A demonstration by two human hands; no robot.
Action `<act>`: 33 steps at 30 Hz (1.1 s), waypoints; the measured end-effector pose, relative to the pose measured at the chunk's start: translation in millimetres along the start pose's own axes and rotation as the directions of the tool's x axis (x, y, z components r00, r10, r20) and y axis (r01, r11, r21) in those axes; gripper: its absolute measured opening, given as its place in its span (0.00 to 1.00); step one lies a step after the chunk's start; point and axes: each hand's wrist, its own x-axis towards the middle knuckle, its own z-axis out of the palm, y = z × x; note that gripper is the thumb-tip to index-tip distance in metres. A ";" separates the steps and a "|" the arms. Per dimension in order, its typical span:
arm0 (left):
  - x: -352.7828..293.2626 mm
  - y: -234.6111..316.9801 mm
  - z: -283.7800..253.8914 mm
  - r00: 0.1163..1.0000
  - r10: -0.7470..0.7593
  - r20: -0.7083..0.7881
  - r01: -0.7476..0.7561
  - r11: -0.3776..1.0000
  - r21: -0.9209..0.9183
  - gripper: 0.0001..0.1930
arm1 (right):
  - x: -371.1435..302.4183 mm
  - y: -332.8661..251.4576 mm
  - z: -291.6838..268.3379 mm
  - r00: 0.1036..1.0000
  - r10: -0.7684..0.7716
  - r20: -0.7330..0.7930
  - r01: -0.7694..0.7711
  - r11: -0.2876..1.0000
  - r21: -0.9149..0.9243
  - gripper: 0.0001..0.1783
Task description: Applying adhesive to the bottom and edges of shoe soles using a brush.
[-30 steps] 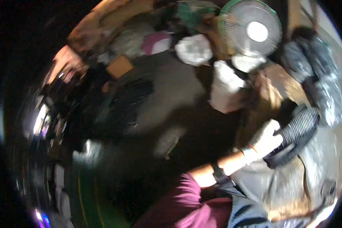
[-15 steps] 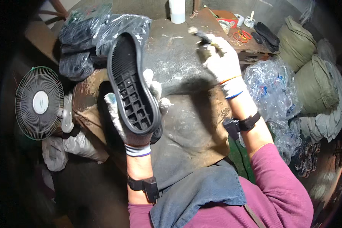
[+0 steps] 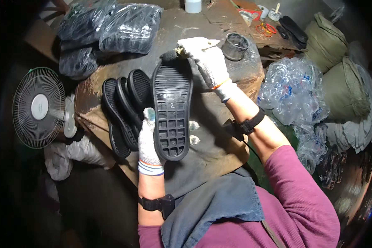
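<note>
A black shoe sole (image 3: 172, 111) with a ribbed top part and a grid of hollows stands out in front of me, its long side upright. My left hand (image 3: 148, 140), in a white knit glove, is closed around the sole's lower half, thumb on the left edge and fingertips showing at the right. In my gloved right hand (image 3: 206, 62) is a brush (image 3: 169, 54), its dark bristles against the sole's far end. Several more black soles (image 3: 122, 109) lean together on the table to the left. Beyond my right hand sits a dark, stained cup (image 3: 235, 46).
Plastic-wrapped black bundles (image 3: 130, 31) lie at the table's far left, with a fan (image 3: 39, 106) beside it. Red-handled scissors (image 3: 265, 29) and a dark sole pair (image 3: 293, 29) rest far right. Clear plastic bags (image 3: 293, 91) and green sacks (image 3: 339, 87) crowd the right.
My right hand has come left with the brush onto the sole's far end, uncovering the cup. The held sole has shifted right and straightened, exposing more of the soles on the table.
</note>
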 end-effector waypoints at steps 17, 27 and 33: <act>7.2 37.3 -30.4 0.975 0.105 0.195 -0.060 0.973 -0.223 0.35 | -57.3 -132.5 -103.5 0.744 0.208 0.635 -0.668 0.252 0.700 0.10; -29.3 26.2 18.4 0.918 0.351 -0.187 0.017 0.434 0.901 0.30 | -45.6 -89.7 -112.6 0.871 0.337 0.357 -0.489 0.665 0.565 0.07; -20.9 10.9 21.1 0.992 0.088 -0.087 -0.050 0.929 0.366 0.33 | -24.4 -4.8 -93.3 0.987 0.147 0.071 -0.161 0.948 0.273 0.06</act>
